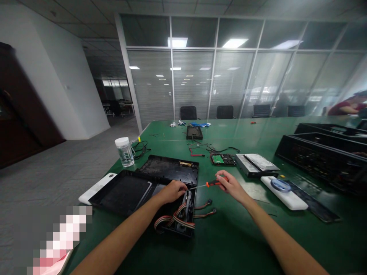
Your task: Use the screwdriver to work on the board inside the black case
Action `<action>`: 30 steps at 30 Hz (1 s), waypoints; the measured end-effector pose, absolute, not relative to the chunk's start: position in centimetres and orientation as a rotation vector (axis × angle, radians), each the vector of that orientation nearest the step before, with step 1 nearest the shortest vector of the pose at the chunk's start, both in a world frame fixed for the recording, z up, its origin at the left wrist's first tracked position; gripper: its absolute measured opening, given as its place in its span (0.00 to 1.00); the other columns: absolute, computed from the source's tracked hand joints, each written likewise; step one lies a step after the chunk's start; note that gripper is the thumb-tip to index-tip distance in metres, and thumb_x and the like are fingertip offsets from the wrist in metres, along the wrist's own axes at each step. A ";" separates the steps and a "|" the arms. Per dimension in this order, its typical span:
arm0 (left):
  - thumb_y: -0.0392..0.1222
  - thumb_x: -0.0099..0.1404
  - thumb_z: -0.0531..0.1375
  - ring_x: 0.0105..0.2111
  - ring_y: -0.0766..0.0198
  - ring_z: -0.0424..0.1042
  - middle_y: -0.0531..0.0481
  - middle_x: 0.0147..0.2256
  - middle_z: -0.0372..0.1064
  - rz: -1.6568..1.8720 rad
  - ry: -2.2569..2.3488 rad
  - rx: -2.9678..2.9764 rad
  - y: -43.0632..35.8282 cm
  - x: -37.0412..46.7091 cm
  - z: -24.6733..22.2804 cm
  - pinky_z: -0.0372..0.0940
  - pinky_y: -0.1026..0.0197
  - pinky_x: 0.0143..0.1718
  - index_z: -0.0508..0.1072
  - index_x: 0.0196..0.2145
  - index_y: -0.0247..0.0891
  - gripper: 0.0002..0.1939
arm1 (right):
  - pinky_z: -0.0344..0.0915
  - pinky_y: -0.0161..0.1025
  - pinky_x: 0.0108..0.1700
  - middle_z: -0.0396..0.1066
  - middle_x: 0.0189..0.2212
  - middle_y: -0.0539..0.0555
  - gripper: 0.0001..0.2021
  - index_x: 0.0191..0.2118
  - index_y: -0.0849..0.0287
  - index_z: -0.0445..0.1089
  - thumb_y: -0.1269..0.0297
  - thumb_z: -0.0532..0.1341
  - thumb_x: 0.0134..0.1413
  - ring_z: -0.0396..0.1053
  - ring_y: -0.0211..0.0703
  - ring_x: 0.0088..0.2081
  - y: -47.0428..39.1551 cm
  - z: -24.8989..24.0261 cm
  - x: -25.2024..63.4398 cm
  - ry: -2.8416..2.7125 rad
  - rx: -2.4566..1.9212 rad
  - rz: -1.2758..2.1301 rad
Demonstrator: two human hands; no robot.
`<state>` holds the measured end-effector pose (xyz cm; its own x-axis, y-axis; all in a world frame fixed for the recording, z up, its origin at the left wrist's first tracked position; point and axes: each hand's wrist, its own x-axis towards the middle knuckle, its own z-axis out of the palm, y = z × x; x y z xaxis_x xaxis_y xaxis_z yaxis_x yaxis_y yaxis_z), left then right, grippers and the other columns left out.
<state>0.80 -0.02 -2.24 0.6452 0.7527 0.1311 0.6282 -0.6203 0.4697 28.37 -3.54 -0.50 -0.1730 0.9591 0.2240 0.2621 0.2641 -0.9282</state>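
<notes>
My right hand [229, 183] is closed round the red-and-black handle of a screwdriver [212, 183]. Its thin shaft points left, with the tip beside the fingers of my left hand [174, 191]. Those fingers are curled together at the right end of an open black plastic case [120, 193]; what they pinch, if anything, is hidden. Just below them a long dark part [188, 208] lies inside the case. Striped ribbon wires [174, 219] loop from it, and two connector ends stick out to the right. Behind lies a black panel [160, 168] with a brass-coloured piece on it.
On the green table [229, 244] stands a lidded clear bottle [126, 154] at left. Beyond my right hand are a green circuit board [219, 159], a metal drive unit [255, 162] and a white slab [286, 194] bearing a round object. Large black housings [318, 160] fill the right.
</notes>
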 end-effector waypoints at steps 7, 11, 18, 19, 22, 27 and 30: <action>0.35 0.59 0.55 0.33 0.65 0.69 0.49 0.33 0.72 0.440 1.073 2.457 0.3 0.8 -2.5 0.62 0.67 0.36 0.74 0.36 0.34 0.09 | 0.57 0.34 0.27 0.61 0.23 0.49 0.15 0.31 0.59 0.64 0.51 0.51 0.54 0.58 0.37 0.25 -3.7 -2.4 26.5 -1.673 -1.161 0.531; 0.35 0.59 0.55 0.33 0.65 0.69 0.49 0.33 0.72 0.445 1.094 2.426 0.4 0.8 -2.8 0.62 0.67 0.36 0.73 0.36 0.34 0.09 | 0.58 0.35 0.30 0.65 0.25 0.52 0.16 0.31 0.60 0.66 0.53 0.51 0.55 0.61 0.39 0.27 -3.7 -2.4 26.4 -1.732 -1.202 0.449; 0.34 0.57 0.55 0.32 0.66 0.69 0.49 0.33 0.72 0.460 1.096 2.369 0.1 1.0 -2.6 0.62 0.67 0.35 0.73 0.36 0.33 0.10 | 0.59 0.34 0.30 0.67 0.23 0.50 0.15 0.30 0.60 0.67 0.54 0.51 0.55 0.64 0.39 0.26 -3.9 -2.3 26.2 -1.803 -1.238 0.404; 0.34 0.57 0.55 0.32 0.65 0.70 0.49 0.33 0.72 0.455 1.098 2.365 0.0 1.0 -2.5 0.62 0.67 0.35 0.73 0.36 0.33 0.10 | 0.58 0.33 0.29 0.67 0.23 0.50 0.15 0.30 0.59 0.67 0.55 0.51 0.55 0.64 0.39 0.26 -4.0 -2.3 26.2 -1.815 -1.242 0.388; 0.35 0.57 0.55 0.33 0.65 0.70 0.49 0.33 0.73 0.443 1.112 2.362 0.0 1.0 -2.4 0.62 0.67 0.35 0.74 0.36 0.34 0.10 | 0.58 0.33 0.29 0.68 0.23 0.50 0.14 0.29 0.59 0.68 0.56 0.51 0.55 0.64 0.38 0.25 -4.3 -1.8 26.0 -1.868 -1.245 0.325; 0.36 0.58 0.55 0.33 0.64 0.70 0.49 0.33 0.73 0.430 1.115 2.381 0.0 0.9 -2.3 0.62 0.66 0.35 0.74 0.36 0.35 0.10 | 0.56 0.33 0.29 0.68 0.22 0.50 0.12 0.31 0.57 0.69 0.58 0.51 0.55 0.64 0.38 0.24 -5.0 -0.2 25.3 -1.988 -1.270 0.202; 0.36 0.58 0.55 0.33 0.64 0.70 0.49 0.33 0.73 0.445 1.100 2.392 0.0 0.8 -2.3 0.61 0.67 0.35 0.75 0.36 0.35 0.10 | 0.56 0.33 0.29 0.69 0.22 0.50 0.12 0.31 0.56 0.69 0.58 0.51 0.55 0.64 0.38 0.24 -5.2 0.5 24.8 -2.034 -1.250 0.169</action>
